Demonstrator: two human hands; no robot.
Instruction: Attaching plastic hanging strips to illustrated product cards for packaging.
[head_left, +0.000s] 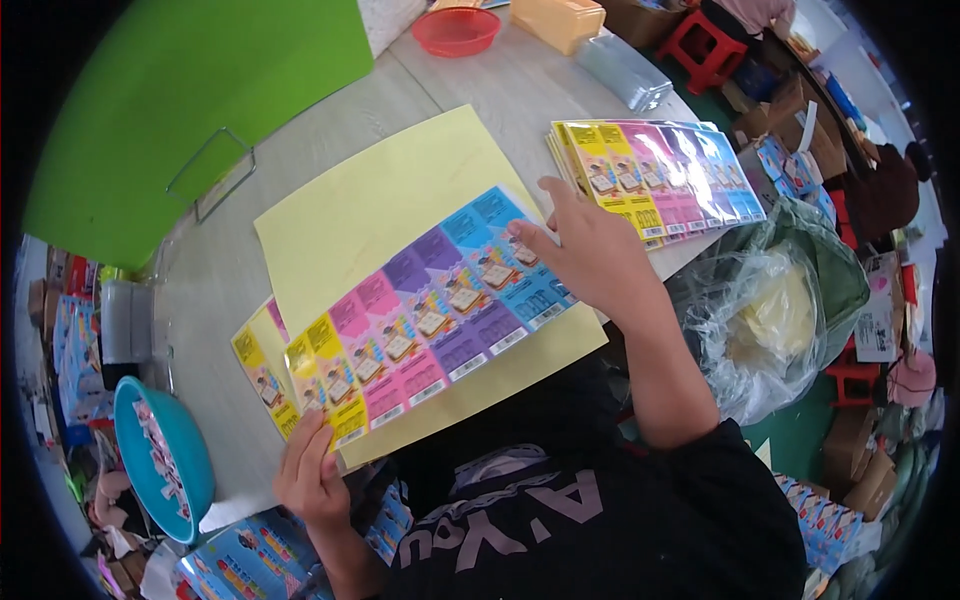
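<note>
A long printed label sheet [430,315], banded yellow, pink, purple and blue, lies slanted over a large pale yellow backing sheet [350,215] on the table. My left hand [315,475] pinches the label sheet's lower left corner. At its blue end, my right hand [590,240] touches the surface with the thumb, the index finger held apart; the other fingers are partly hidden. Under the left end, part of another similar label sheet [262,375] shows. To the right of my right hand sits a stack of glossy label sheets [655,175] in the same colours.
A green board [200,110] with a wire stand [215,175] rises at the far left. A red basket [456,32] and clear plastic sleeves [625,72] are at the back. A teal basin [165,460] stands left; a plastic-lined bag [765,320] is at right.
</note>
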